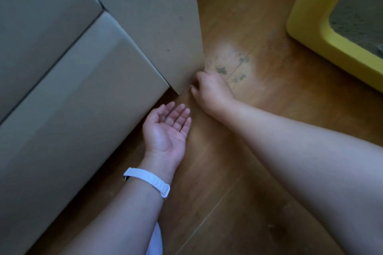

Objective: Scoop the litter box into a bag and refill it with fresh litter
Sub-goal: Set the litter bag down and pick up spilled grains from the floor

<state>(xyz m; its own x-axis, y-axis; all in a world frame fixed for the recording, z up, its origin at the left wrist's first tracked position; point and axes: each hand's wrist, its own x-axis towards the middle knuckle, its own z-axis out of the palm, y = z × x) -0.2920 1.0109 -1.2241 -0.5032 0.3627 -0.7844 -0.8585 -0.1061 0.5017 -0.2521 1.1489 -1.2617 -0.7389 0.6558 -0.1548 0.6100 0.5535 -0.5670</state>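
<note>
My left hand (167, 128) palm up on brown wooden floor (259, 172), fingers relaxed, nothing in it. My right hand (209, 89) curled at corner of tall beige cardboard box (157, 16) — can't tell if pinching anything. Scattered grey litter crumbs (221, 70) just beyond knuckles. Yellow plastic litter box (310, 16) well apart, far right.

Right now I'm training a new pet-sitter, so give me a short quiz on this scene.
1. True or false: the left hand lies palm up, holding nothing.
2. What colour is the litter box? A red, B yellow, C blue.
3. Fill in: spilled litter lies on the wooden floor beside the right hand, at the corner of a ____ box.
Key: 1 true; 2 B; 3 cardboard, the cardboard box.
</note>
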